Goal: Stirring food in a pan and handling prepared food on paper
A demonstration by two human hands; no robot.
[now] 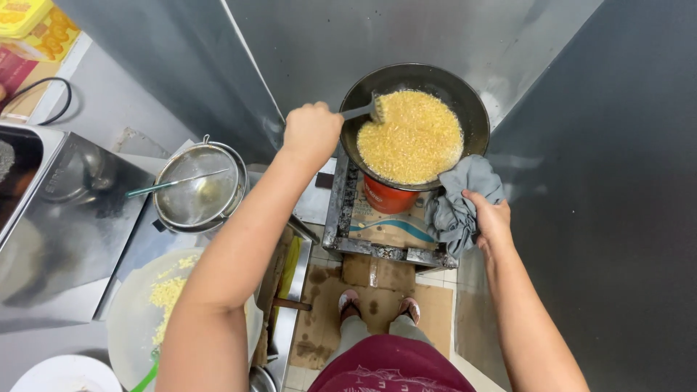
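A dark wok full of yellow fried rice sits on a metal stove frame. My left hand is shut on the handle of a metal spatula whose blade digs into the rice at the wok's left edge. My right hand grips a grey cloth bunched against the wok's near right rim.
A steel pot with oil and a green-handled ladle stands at the left. A large plate with some yellow rice lies below it, and a white plate at the bottom left. Steel walls enclose the stove. Cardboard covers the floor by my feet.
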